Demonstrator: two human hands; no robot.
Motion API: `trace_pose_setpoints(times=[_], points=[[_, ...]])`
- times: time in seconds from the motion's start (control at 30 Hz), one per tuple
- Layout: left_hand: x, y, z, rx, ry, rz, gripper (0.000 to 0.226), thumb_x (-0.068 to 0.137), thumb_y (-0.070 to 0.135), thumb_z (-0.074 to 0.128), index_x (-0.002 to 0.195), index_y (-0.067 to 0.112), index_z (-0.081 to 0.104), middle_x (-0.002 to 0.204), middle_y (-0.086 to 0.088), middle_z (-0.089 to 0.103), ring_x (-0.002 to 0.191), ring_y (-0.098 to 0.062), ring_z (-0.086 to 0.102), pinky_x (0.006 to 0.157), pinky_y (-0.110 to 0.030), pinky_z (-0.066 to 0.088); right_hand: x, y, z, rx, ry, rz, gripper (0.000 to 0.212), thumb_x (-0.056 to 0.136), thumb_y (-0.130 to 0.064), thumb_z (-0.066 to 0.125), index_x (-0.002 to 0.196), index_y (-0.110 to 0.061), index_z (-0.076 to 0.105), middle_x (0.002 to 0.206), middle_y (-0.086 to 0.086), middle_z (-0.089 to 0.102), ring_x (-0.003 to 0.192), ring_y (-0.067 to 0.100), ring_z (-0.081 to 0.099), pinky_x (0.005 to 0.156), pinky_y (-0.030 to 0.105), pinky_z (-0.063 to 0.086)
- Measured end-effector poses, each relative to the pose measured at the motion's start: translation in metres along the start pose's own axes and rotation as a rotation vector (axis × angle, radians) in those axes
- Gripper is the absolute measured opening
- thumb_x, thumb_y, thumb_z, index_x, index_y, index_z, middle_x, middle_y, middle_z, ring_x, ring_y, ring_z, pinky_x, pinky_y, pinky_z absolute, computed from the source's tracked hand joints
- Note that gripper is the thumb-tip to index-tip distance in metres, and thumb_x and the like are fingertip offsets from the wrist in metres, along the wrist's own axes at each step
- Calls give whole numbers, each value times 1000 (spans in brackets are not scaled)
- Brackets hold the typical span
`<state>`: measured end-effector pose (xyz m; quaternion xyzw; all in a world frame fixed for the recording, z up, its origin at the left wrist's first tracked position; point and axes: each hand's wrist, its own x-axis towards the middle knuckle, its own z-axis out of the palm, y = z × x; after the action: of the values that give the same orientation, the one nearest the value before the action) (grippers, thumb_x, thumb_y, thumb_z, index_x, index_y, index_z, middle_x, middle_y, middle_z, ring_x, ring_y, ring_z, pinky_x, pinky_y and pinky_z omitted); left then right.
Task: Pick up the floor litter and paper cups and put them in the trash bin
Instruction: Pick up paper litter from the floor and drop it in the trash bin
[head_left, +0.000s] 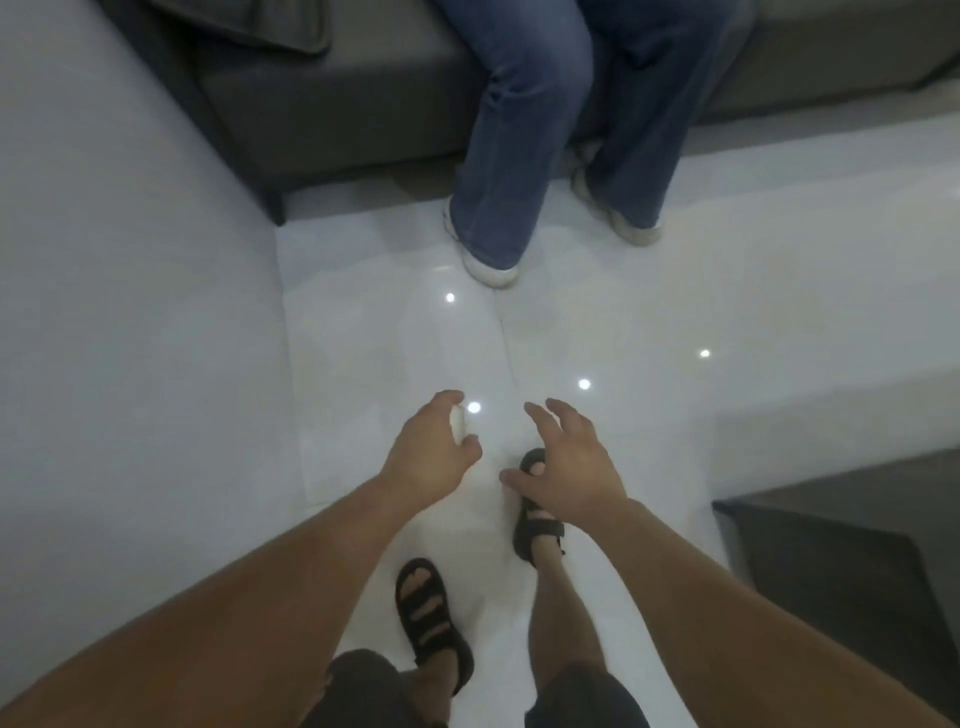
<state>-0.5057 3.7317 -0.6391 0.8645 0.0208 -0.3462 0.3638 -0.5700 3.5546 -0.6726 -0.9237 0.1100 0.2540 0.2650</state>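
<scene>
While the left hand (431, 460) pinches a white scrap (459, 425) and the right hand (569, 470), at its three o'clock, hangs open, that light pinch may drop it.

2 hands (431, 460) (569, 470), 1 pc litter (458, 426), 2 sandals (434, 618) (540, 530), 2 sneakers (488, 269) (631, 229).

On my monitor: glossy white floor tiles (395, 338), a white scrap (458, 425) at centre, charcoal sofa (337, 104) and blue jeans (524, 130) up top, black sandals (427, 608) below.
</scene>
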Motion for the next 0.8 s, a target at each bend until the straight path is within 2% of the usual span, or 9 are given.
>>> trace_pose_setpoints(times=[0.17, 0.33, 0.6, 0.8], points=[[-51, 62, 0, 178, -59, 123, 61, 87, 23, 62, 142, 20, 36, 136, -7, 50, 116, -25, 52, 96, -36, 46, -87, 9, -45, 20, 96, 173, 84, 85, -60, 56, 153, -30, 16, 159, -1, 13, 144, 21, 12, 109, 42, 32], [-125, 129, 42, 309, -190, 251, 61, 86, 24, 63, 141, 20, 37, 134, -8, 51, 117, -25, 52, 95, -31, 44, -200, 41, -86, 158, 260, 365, 82, 85, -59, 58, 152, -30, 21, 157, 1, 18, 143, 22, 18, 108, 42, 33], [-249, 244, 171, 445, -400, 490, 61, 84, 25, 63, 140, 24, 38, 131, -6, 53, 111, -25, 55, 93, -39, 51, -389, 141, -115, 301, 430, 670, 82, 85, -54, 61, 152, -28, 22, 157, 2, 18, 142, 26, 18, 111, 45, 33], [-319, 299, 289, 581, -496, 629, 58, 85, 24, 65, 137, 24, 40, 122, -6, 55, 100, -26, 58, 87, -38, 54, -501, 230, -114, 374, 512, 836, 82, 84, -54, 62, 150, -27, 21, 155, 5, 20, 140, 29, 21, 110, 46, 34]])
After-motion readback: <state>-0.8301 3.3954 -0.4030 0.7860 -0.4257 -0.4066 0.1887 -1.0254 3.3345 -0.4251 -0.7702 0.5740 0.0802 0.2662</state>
